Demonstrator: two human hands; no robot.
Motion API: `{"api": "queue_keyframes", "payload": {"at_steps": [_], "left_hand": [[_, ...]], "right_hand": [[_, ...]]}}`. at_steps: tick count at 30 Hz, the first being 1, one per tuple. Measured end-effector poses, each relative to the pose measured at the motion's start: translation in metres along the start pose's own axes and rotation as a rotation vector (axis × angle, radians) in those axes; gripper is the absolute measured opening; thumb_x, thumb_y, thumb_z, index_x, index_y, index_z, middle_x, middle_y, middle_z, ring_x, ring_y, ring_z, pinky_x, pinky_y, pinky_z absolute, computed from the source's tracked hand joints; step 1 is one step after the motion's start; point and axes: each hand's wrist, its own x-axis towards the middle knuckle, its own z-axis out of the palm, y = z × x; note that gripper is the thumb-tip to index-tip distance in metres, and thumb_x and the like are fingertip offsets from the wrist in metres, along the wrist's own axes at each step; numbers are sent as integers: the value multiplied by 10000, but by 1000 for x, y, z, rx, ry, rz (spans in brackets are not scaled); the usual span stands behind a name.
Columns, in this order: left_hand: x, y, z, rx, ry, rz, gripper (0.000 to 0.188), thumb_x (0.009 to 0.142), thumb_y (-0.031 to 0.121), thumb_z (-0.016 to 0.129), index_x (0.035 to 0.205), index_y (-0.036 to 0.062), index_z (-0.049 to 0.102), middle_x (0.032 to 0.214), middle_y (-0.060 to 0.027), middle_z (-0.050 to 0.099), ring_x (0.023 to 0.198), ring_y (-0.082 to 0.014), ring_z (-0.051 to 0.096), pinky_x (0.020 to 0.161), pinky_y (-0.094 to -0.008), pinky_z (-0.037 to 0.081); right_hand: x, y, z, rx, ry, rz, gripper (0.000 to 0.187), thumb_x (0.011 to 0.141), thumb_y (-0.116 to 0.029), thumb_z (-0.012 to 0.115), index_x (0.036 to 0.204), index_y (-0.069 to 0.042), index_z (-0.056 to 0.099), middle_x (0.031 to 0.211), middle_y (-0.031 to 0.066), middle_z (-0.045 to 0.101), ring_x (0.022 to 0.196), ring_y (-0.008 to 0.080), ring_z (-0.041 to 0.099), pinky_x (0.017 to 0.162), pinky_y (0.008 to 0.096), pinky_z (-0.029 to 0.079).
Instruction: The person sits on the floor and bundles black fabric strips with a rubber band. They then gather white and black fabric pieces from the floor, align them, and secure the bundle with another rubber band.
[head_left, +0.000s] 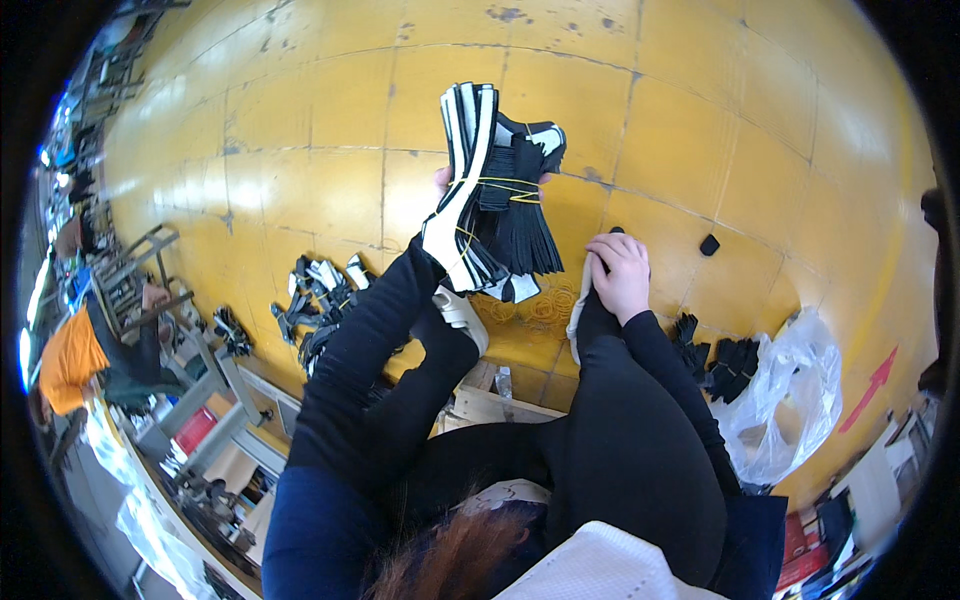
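Out in front of me, my left hand (pixel 443 179) grips a thick bundle of black and white strip-like pieces (pixel 465 205). Yellow rubber bands wrap the bundle, and most of that hand is hidden behind it; only fingertips show at the sides. My right hand (pixel 622 275) lies over my right shoe (pixel 577 315), fingers extended and pressed against it. A small dark tip beyond those fingers cannot be made out. Between my feet, loose yellow rubber bands (pixel 540 308) are heaped on the floor. My left shoe (pixel 462 318) stands just below the bundle.
More black and white bundles (pixel 325 290) lie at the left. Black bundles (pixel 733 370) sit beside a clear plastic bag (pixel 800 385) at the right, and a small black piece (pixel 709 245) lies farther off. A person in orange (pixel 72 362) is by metal frames (pixel 215 385) at far left.
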Motion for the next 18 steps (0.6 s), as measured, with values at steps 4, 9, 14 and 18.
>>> {"api": "queue_keyframes", "payload": {"at_steps": [4,9,14,18], "left_hand": [[-53,30,-21,64,184,27,482,790,424,647,1090,47,657,1008,-110,707,859,-228,679,797,-397,561],[-167,26,20,341,798,174,438,839,450,612,1070,85,686,996,-95,717,855,-194,680,799,-330,542],[-257,-4,-26,11,710,500,368,852,422,590,1020,113,698,1006,-50,716,871,-210,663,849,-334,503],[-288,-23,-46,-389,608,915,411,834,482,595,992,116,695,924,-55,712,841,-234,655,850,-402,506]], "right_hand": [[1,4,-2,-24,-19,-88,88,784,-112,627,847,-84,682,977,39,677,1012,252,590,917,385,412],[-1,14,8,-85,-19,-155,101,783,-100,618,855,-80,686,994,69,680,1025,284,584,937,387,408],[-5,25,14,-21,-65,-271,102,796,-34,584,849,-48,670,982,109,670,1005,302,573,906,402,434],[-2,20,2,-96,-105,-231,88,808,-50,582,841,-35,662,947,107,661,966,291,563,901,403,426]]}}
